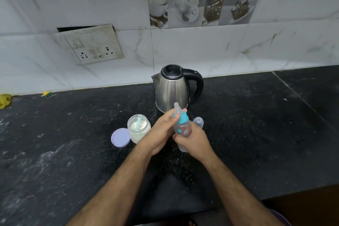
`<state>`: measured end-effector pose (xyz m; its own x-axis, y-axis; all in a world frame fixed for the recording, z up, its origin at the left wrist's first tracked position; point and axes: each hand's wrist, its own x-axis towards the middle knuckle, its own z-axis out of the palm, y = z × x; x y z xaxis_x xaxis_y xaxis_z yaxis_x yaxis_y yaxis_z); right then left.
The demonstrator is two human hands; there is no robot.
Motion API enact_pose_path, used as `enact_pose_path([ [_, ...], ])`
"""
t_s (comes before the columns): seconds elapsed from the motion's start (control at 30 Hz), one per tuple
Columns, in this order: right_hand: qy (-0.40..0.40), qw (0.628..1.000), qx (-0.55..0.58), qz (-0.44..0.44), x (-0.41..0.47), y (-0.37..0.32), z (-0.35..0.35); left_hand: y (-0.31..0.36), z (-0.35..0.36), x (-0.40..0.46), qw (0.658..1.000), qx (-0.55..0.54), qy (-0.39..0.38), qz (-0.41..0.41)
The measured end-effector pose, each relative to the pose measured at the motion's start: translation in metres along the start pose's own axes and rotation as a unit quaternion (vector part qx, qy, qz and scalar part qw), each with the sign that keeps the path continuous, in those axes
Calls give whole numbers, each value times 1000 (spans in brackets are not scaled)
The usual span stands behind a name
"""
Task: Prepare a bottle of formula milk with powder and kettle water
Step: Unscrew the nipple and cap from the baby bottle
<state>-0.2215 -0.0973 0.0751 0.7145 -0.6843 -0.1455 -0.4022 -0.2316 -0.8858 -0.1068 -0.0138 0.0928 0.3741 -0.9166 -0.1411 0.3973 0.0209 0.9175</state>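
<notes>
Here, going left to right along the dark counter (pixel 73 152): a lilac lid (pixel 120 137) lies flat, touching the open jar of powder (pixel 138 131) with a small scoop (pixel 138 122) standing in it. Just right of the jar, the left hand (pixel 161 132) pinches the teal collar (pixel 181 117) below the teat (pixel 177 107), while the right hand (pixel 194 140) is wrapped round the body of the bottle (pixel 183 132), held above the counter in front of the kettle (pixel 174 88). A clear cap (pixel 198 122) sits just behind the right hand.

The step looks like screwing the collar on or off (which way cannot be told). If it is closing, the next move calls for a firm twist, then a shake.

The bottle's long axis leans slightly, teat pointing up and away toward the kettle.
</notes>
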Motion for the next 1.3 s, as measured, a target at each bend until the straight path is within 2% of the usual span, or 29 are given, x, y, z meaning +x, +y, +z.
enact_pose_path([
  [0.07, -2, 1000, -2, 5, 2, 2, -3, -1, -6, -2, 1000, 7, -6, 2],
  [0.17, -20, 1000, 0, 3, 1, 3, -4, -4, -15, -2, 997, 56, 37, 33],
  [0.3, -21, 1000, 5, -14, -4, 3, 1, -2, -12, 0, 995, 51, 70, 53],
  [0.7, -15, 1000, -18, -3, 1, 15, 6, -6, -8, -3, 1000, 16, 14, -6],
  [0.87, -20, 999, -29, 5, 1, 26, 2, -10, -14, 0, 995, 92, 39, 4],
  [1.07, 1, 1000, -11, 4, -1, 35, 0, -13, -7, 11, 987, 135, 82, 9],
  [1.2, 55, 997, -48, -5, 2, 45, -8, -13, -5, 18, 987, 108, 117, 22],
  [1.3, 87, 994, -58, 19, 6, 58, -16, -21, -7, 28, 981, 125, 149, 25],
])
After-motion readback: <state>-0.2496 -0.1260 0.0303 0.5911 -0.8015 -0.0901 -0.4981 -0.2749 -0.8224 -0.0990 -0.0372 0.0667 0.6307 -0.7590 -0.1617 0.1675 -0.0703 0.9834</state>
